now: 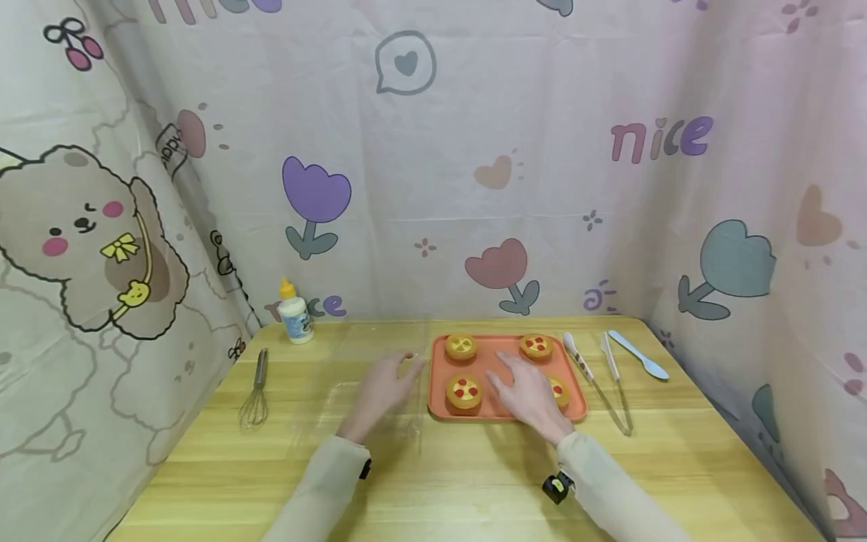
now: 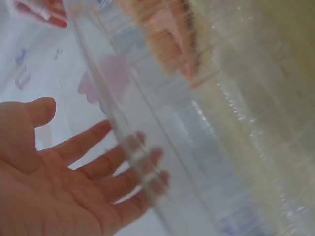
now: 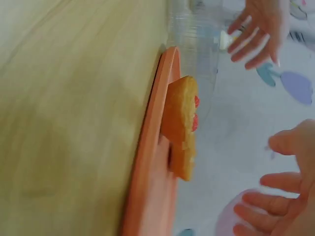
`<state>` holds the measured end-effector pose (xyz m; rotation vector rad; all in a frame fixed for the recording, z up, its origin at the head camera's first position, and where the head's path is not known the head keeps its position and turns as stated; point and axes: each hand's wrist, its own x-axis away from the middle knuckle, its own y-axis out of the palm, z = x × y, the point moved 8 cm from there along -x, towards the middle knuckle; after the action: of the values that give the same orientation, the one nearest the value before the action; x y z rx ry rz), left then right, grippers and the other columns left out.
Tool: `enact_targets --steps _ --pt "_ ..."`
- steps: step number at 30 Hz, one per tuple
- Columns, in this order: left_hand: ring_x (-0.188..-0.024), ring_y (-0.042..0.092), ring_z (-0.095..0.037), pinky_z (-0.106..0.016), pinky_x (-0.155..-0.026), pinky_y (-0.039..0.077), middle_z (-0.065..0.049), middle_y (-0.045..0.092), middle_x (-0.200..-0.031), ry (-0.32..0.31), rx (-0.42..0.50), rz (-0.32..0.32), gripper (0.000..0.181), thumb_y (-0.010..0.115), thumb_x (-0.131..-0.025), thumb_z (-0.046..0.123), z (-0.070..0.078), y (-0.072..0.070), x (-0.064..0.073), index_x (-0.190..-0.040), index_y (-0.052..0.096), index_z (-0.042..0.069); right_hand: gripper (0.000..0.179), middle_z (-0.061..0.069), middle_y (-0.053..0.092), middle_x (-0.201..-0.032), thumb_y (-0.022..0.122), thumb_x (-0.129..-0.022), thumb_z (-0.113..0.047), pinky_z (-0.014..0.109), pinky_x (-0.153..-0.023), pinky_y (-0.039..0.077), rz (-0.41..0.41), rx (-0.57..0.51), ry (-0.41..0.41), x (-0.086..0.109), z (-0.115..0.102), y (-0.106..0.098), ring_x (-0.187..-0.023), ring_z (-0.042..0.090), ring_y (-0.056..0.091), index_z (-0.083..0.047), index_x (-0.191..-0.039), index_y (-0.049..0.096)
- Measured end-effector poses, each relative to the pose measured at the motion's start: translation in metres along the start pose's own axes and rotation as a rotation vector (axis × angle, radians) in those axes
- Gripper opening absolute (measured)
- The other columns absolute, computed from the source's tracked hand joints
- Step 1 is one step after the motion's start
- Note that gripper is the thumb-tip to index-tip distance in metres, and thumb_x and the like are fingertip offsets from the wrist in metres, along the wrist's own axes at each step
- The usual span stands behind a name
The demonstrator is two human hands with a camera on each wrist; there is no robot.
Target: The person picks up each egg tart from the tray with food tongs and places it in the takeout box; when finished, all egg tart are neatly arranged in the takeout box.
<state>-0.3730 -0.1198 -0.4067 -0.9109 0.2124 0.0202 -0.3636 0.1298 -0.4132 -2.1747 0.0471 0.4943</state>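
Left hand (image 1: 389,384) spread at clear box (image 1: 339,399), right hand (image 1: 527,388) spread over tray (image 1: 493,403); both empty. Tarts (image 1: 463,392) likely light, crumbly, easily crushed: best pinched by sides.

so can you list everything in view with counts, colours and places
table: 1, yellowish wood-grain, below the hands
tray: 1, orange, on the table
tarts: 4, golden, on the tray, at least three with red toppings
container: 1, clear, left of the tray
whisk: 1, grey handle, left of the container
bottle: 1, white with yellow cap, far left
tongs: 1, silver and white, right of the tray
spoon: 1, light blue, right of the tongs
cloth: count unclear, pale with prints, behind and at the sides
sleeves: 2, cream, foreground
wrist devices: 2, black, at the sleeve ends
left grip: 1, bare, by the container
right grip: 1, bare, above the tray
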Motion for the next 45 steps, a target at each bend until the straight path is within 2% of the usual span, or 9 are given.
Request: enact_targets --steps 4,8,12,15,22,28,35,38,45 --pt "-0.109 0.063 -0.029 -0.047 -0.092 0.054 -0.011 0.068 -0.118 -0.033 0.272 -0.015 0.043 0.055 -0.099 0.044 -0.015 -0.011 -0.004 -0.124 0.065 0.011 0.041 0.011 0.063 -0.133 0.062 -0.097 -0.030 0.048 -0.103 0.049 -0.004 -0.292 0.121 -0.002 0.019 0.002 -0.124 0.030 0.058 -0.013 -0.135 0.060" --pt "-0.101 0.067 -0.030 -0.048 -0.089 0.056 -0.013 0.071 -0.106 -0.041 0.501 -0.065 0.036 0.058 -0.100 0.029 -0.029 -0.019 -0.008 -0.122 0.065 0.002 0.035 0.013 0.067 -0.124 0.062 -0.098 -0.022 0.040 -0.098 0.053 -0.033 -0.517 0.184 -0.004 0.035 0.003 -0.114 0.026 0.064 -0.006 -0.129 0.064" --pt "-0.099 0.069 -0.031 -0.049 -0.087 0.057 -0.013 0.070 -0.104 -0.032 0.581 -0.133 0.039 0.057 -0.101 0.028 -0.044 -0.028 -0.007 -0.126 0.061 -0.001 0.035 0.023 0.067 -0.120 0.058 -0.099 -0.012 0.035 -0.091 0.057 -0.098 -0.691 0.186 -0.003 0.053 -0.002 -0.104 0.023 0.069 0.007 -0.129 0.059" --pt "-0.098 0.070 -0.030 -0.047 -0.084 0.058 -0.016 0.070 -0.107 0.025 0.567 -0.170 0.039 0.056 -0.101 0.028 -0.052 -0.037 -0.007 -0.127 0.059 -0.001 0.037 0.023 0.069 -0.114 0.057 -0.099 -0.010 0.030 -0.083 0.060 -0.146 -0.755 0.180 -0.001 0.068 -0.009 -0.096 0.018 0.070 0.014 -0.128 0.056" --pt "-0.095 0.070 -0.027 -0.045 -0.081 0.059 -0.018 0.070 -0.110 0.058 0.548 -0.176 0.038 0.060 -0.099 0.026 -0.080 -0.059 -0.005 -0.128 0.060 0.001 0.044 0.018 0.070 -0.113 0.061 -0.098 -0.018 0.026 -0.079 0.059 -0.212 -0.722 0.225 0.007 0.100 -0.031 -0.093 0.015 0.069 0.011 -0.131 0.054" --pt "-0.085 0.067 -0.023 -0.031 -0.066 0.056 -0.009 0.071 -0.102 0.001 0.516 -0.139 0.039 0.064 -0.096 0.025 -0.115 -0.080 0.005 -0.128 0.060 0.002 0.050 0.026 0.065 -0.120 0.066 -0.095 -0.020 0.027 -0.079 0.058 -0.173 -0.634 0.196 0.008 0.126 -0.052 -0.094 0.010 0.068 0.010 -0.133 0.052" --pt "-0.083 0.063 -0.021 -0.029 -0.062 0.052 -0.008 0.070 -0.106 -0.070 0.491 -0.149 0.046 0.068 -0.093 0.029 -0.154 -0.096 0.021 -0.130 0.059 0.003 0.051 0.014 0.071 -0.113 0.069 -0.093 -0.021 0.029 -0.075 0.058 -0.185 -0.541 0.171 0.016 0.155 -0.064 -0.095 0.012 0.069 0.007 -0.133 0.054" --pt "-0.080 0.061 -0.020 -0.028 -0.059 0.051 -0.008 0.070 -0.107 -0.081 0.487 -0.132 0.047 0.070 -0.092 0.030 -0.164 -0.103 0.025 -0.129 0.060 0.003 0.055 0.010 0.071 -0.113 0.069 -0.093 -0.023 0.029 -0.076 0.058 -0.194 -0.528 0.165 0.020 0.161 -0.068 -0.094 0.010 0.068 0.008 -0.134 0.052" --pt "-0.085 0.061 -0.013 -0.028 -0.064 0.052 0.009 0.069 -0.102 -0.096 0.476 -0.132 0.048 0.069 -0.093 0.024 -0.178 -0.109 0.034 -0.131 0.058 -0.004 0.051 -0.005 0.072 -0.108 0.066 -0.094 -0.013 0.024 -0.079 0.058 -0.214 -0.546 0.115 0.028 0.168 -0.077 -0.096 0.009 0.069 0.015 -0.133 0.049"
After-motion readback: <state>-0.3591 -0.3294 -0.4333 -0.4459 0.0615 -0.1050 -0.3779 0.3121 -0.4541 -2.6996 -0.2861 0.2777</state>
